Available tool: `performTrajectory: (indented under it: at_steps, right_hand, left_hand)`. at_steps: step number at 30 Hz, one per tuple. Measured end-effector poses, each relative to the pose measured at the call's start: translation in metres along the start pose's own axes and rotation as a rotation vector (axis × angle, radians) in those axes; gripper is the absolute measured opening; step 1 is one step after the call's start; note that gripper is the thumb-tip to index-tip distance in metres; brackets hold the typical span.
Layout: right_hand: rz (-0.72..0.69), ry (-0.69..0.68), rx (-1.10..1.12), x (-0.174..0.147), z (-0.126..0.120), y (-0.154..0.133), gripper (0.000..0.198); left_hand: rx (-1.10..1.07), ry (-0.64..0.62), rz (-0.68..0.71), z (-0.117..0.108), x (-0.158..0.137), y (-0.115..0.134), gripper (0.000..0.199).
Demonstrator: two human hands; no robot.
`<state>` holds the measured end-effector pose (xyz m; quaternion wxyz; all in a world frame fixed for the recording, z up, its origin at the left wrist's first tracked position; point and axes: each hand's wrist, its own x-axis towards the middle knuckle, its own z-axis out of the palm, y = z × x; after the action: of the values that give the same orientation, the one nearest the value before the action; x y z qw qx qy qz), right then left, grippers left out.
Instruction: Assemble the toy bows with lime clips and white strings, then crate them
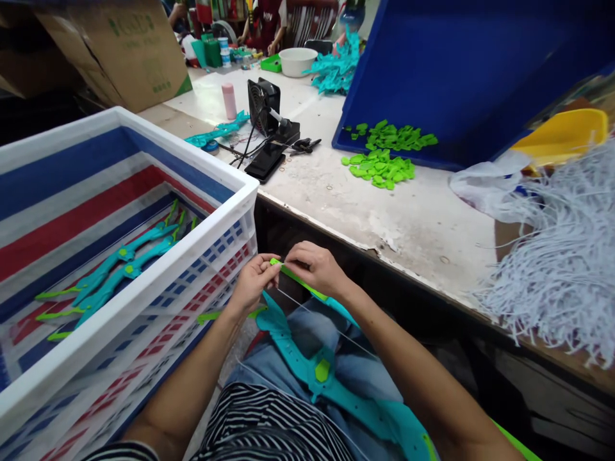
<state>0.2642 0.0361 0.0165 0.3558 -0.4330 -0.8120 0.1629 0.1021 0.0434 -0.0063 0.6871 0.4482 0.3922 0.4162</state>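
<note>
A teal toy bow [331, 381] with a lime-green hexagonal centre piece [322, 370] and green limb ends lies across my lap. My left hand [254, 280] is closed, pinching the tip of a green limb [298, 279]. Close beside it, my right hand [314, 266] is closed too, thumb and fingertips pressed together at that tip, apparently on the white string [312, 312]. The string runs slack below my hands and over my lap. What lies between the right fingertips is mostly hidden. Another green limb [209, 317] sticks out past my left forearm.
To my left, a white plastic crate [245, 182] holds several toy bows [125, 256]. On the worktable [331, 205] are a small black fan [264, 105], a phone [266, 161], green pieces [382, 169], a tilted blue bin [461, 77] and a heap of white strings [552, 269].
</note>
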Motion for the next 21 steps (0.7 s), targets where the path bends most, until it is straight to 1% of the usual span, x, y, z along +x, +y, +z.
performTrajectory:
  at_steps: [2, 3, 4, 5, 6, 7, 8, 9, 10, 11, 12, 13, 14, 15, 16, 17, 18, 19, 21]
  right_hand:
    - [0.013, 0.015, -0.037, 0.002, -0.002, 0.002, 0.019]
    - [0.042, 0.048, -0.045, 0.004, -0.006, 0.007, 0.018]
    - [0.09, 0.108, -0.046, 0.007, -0.011, 0.015, 0.017]
    - [0.161, 0.207, -0.04, 0.011, -0.019, 0.024, 0.016]
    - [0.253, 0.353, -0.025, 0.014, -0.028, 0.035, 0.015]
    - [0.351, 0.528, -0.007, 0.017, -0.037, 0.046, 0.014]
    - [0.44, 0.705, 0.01, 0.02, -0.045, 0.054, 0.014]
    - [0.507, 0.858, 0.025, 0.021, -0.05, 0.058, 0.013]
    - [0.545, 0.964, 0.038, 0.021, -0.051, 0.057, 0.011]
    - [0.542, 0.998, 0.052, 0.019, -0.048, 0.052, 0.01]
    - [0.5, 0.967, 0.069, 0.016, -0.039, 0.042, 0.009]
    - [0.439, 0.901, 0.091, 0.012, -0.027, 0.03, 0.009]
    - [0.345, 0.801, 0.131, 0.007, -0.012, 0.016, 0.009]
    - [0.267, 0.73, 0.165, 0.002, 0.003, 0.003, 0.009]
    - [0.224, 0.677, 0.194, -0.003, 0.018, -0.008, 0.009]
    - [0.21, 0.646, 0.215, -0.008, 0.031, -0.016, 0.01]
    - [0.23, 0.641, 0.227, -0.011, 0.041, -0.021, 0.011]
    - [0.267, 0.646, 0.237, -0.014, 0.048, -0.023, 0.011]
    - [0.339, 0.668, 0.261, -0.015, 0.055, -0.021, 0.012]
  left_hand:
    - [0.124, -0.005, -0.018, -0.001, 0.002, 0.001, 0.035]
    - [0.223, 0.017, 0.011, -0.001, 0.002, 0.002, 0.03]
    - [0.329, 0.062, 0.075, 0.001, 0.002, 0.003, 0.024]
    - [0.42, 0.12, 0.162, 0.002, 0.002, 0.003, 0.017]
    - [0.482, 0.169, 0.255, 0.005, 0.001, 0.003, 0.011]
    - [0.511, 0.193, 0.339, 0.008, 0.0, 0.003, 0.005]
    - [0.512, 0.18, 0.399, 0.011, -0.001, 0.003, 0.004]
    - [0.495, 0.136, 0.43, 0.015, -0.002, 0.004, 0.008]
    - [0.471, 0.08, 0.434, 0.018, -0.002, 0.004, 0.01]
    - [0.444, 0.031, 0.412, 0.021, -0.001, 0.005, 0.011]
    - [0.399, 0.004, 0.366, 0.023, 0.002, 0.007, 0.01]
    - [0.329, 0.0, 0.296, 0.024, 0.006, 0.009, 0.009]
    - [0.237, 0.005, 0.211, 0.025, 0.011, 0.011, 0.012]
    - [0.141, 0.01, 0.128, 0.024, 0.016, 0.013, 0.016]
    - [0.057, 0.012, 0.061, 0.024, 0.021, 0.016, 0.02]
    - [0.004, 0.023, 0.018, 0.022, 0.024, 0.018, 0.021]
    - [-0.005, 0.053, 0.009, 0.021, 0.027, 0.021, 0.019]
    - [0.036, 0.098, 0.035, 0.019, 0.028, 0.023, 0.015]
    - [0.208, 0.211, 0.165, 0.017, 0.025, 0.027, 0.008]
